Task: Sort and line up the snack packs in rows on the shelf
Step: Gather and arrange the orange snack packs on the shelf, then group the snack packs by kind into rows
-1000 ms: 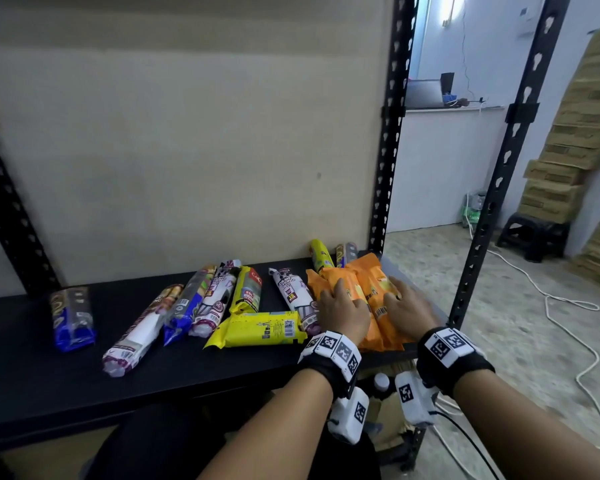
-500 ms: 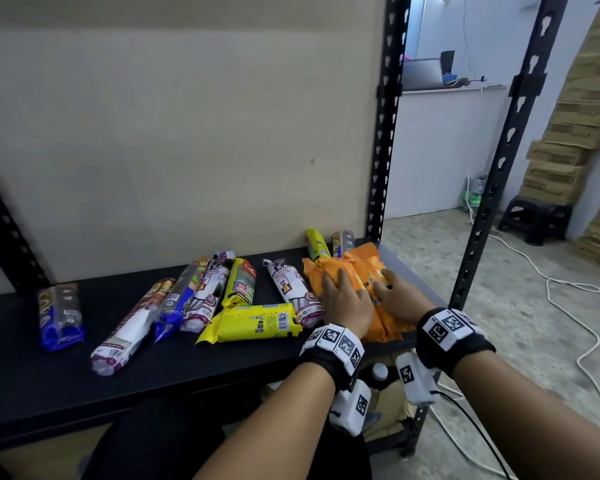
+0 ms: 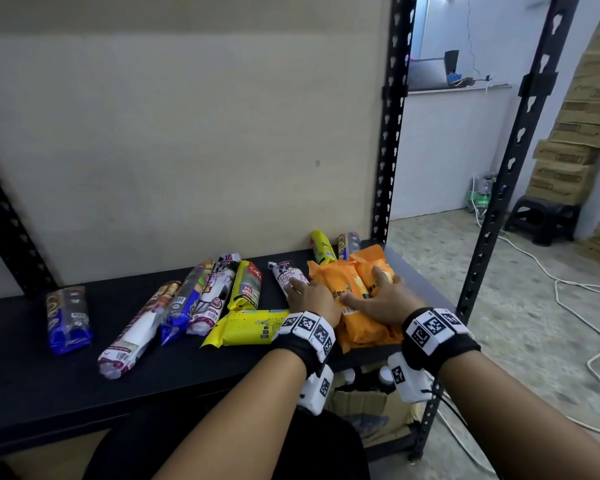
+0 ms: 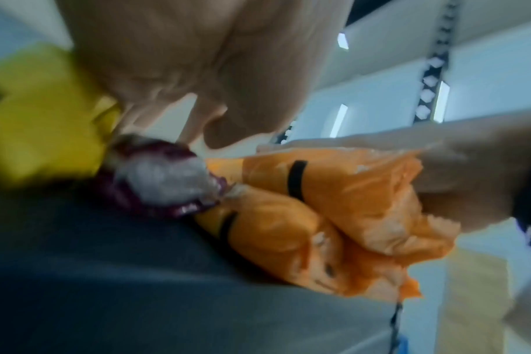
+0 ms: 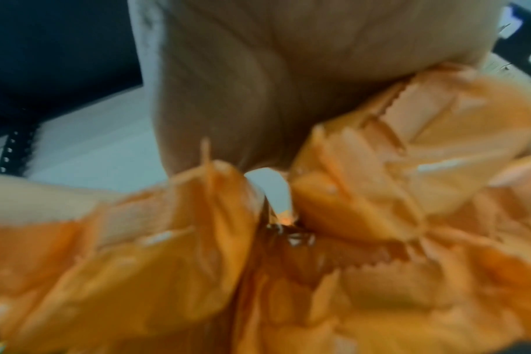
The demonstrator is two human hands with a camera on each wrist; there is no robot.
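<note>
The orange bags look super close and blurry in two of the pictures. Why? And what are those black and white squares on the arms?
A person is tidying snack packs on a black shelf. They wear three cameras. One is on the head, so its picture looks down at both arms. The other two sit under the wrists, so their pictures look along the hands from very near, which makes the orange bags look huge and fuzzy.

The square patterns are on wristbands worn on both wrists.

The left hand and the right hand lie on the orange bags with fairly straight fingers, pressing rather than grabbing. Beside them lie a yellow pack on its side, several long packs and a blue pack off by itself.
</note>
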